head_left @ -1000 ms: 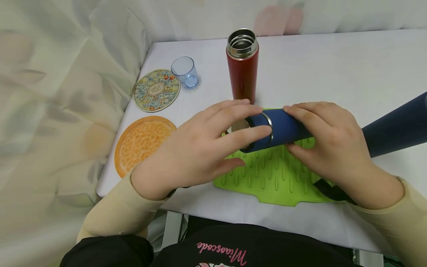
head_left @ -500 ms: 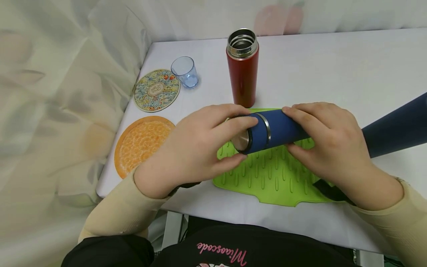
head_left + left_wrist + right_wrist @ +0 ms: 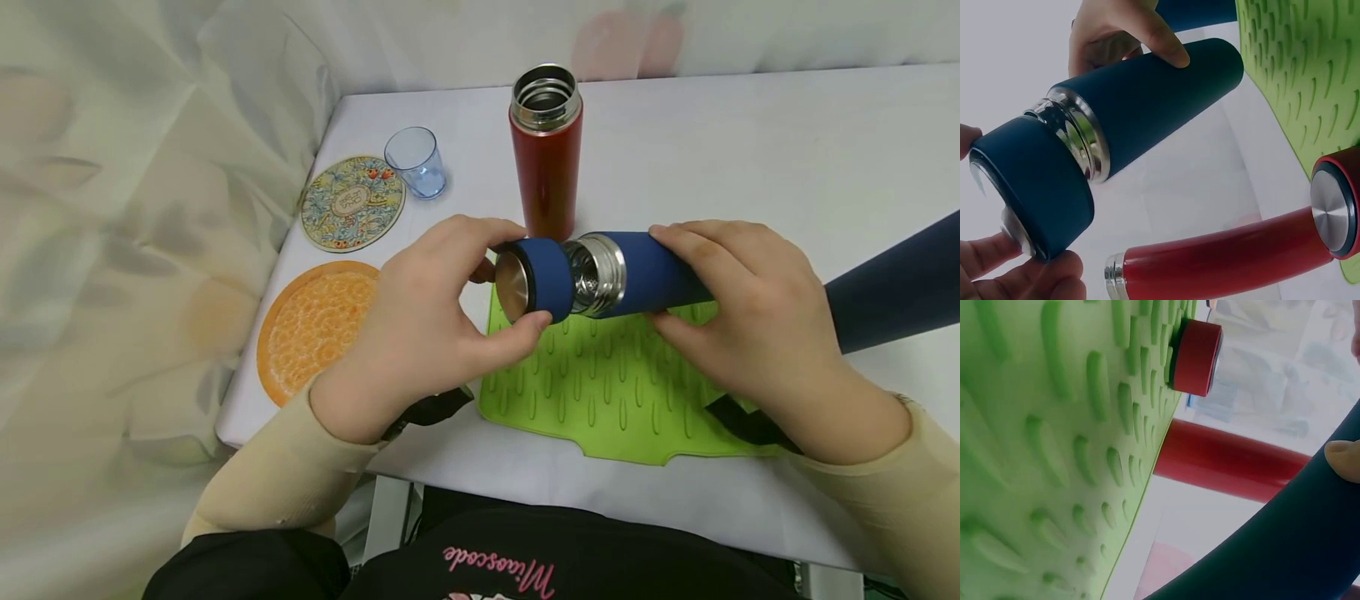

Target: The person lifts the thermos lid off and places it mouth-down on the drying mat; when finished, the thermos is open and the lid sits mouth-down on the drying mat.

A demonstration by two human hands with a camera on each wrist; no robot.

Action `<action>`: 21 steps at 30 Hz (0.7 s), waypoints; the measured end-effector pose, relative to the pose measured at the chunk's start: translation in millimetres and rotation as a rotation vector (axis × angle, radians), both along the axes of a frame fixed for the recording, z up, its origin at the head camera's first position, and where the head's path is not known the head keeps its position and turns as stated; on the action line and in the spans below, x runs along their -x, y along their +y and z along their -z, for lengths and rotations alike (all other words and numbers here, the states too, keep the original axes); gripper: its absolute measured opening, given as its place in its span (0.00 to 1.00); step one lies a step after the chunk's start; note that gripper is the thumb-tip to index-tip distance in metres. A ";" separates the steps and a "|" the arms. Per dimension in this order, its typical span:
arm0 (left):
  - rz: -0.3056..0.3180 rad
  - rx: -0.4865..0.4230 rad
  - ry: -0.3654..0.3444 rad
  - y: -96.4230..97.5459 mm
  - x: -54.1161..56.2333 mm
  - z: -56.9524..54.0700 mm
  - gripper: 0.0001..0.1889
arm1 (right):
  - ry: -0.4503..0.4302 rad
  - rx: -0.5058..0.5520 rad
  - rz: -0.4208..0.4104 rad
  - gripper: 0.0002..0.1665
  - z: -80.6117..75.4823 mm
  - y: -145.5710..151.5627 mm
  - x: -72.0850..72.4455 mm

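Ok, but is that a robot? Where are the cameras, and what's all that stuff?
No robot: that's a person's bare left hand and right hand. The big picture comes from a camera on the person's head, looking down. The other two are from cameras worn on each wrist, so things look sideways. The left hand holds a blue lid; the right hand holds the blue bottle, its shiny neck right by the lid. On the white table lie a green bumpy mat, with a red cap at its edge, an orange disc and a patterned disc. A blue-tinted glass and an open red bottle stand nearby.
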State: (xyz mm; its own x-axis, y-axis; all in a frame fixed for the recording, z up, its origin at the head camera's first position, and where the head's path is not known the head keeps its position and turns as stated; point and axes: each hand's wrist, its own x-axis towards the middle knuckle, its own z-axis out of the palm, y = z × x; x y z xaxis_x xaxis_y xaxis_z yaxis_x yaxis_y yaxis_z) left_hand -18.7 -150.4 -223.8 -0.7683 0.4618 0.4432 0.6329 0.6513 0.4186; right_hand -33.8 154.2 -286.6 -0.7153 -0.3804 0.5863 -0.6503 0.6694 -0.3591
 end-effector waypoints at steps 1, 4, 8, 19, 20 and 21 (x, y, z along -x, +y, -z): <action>-0.004 -0.002 0.007 -0.9 0.5 0.4 0.31 | -0.014 0.005 0.017 0.46 -0.3 1.2 -0.2; -0.013 0.003 0.004 -1.9 0.5 0.7 0.31 | -0.051 0.049 0.077 0.47 -0.4 3.6 0.7; -0.022 0.019 -0.026 -0.3 -0.7 2.3 0.32 | -0.090 0.227 0.166 0.47 0.9 2.0 8.9; -0.034 0.052 -0.099 8.2 4.9 11.1 0.34 | -0.411 0.984 0.260 0.52 -11.8 -12.6 46.6; -0.033 0.056 -0.114 9.2 5.6 11.6 0.34 | -0.460 1.038 0.264 0.52 -12.8 -13.7 49.6; -0.030 0.059 -0.126 10.2 6.5 12.3 0.34 | -0.502 1.073 0.266 0.53 -12.8 -14.0 52.4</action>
State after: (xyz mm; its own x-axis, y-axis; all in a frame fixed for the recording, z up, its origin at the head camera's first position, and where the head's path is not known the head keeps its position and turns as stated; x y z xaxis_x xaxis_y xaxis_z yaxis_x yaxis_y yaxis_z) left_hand -25.2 -140.2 -236.1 -0.8301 0.4600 0.3151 0.5574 0.6954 0.4535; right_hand -86.2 140.2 -273.9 -0.9351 0.3217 0.1485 -0.1674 -0.0319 -0.9854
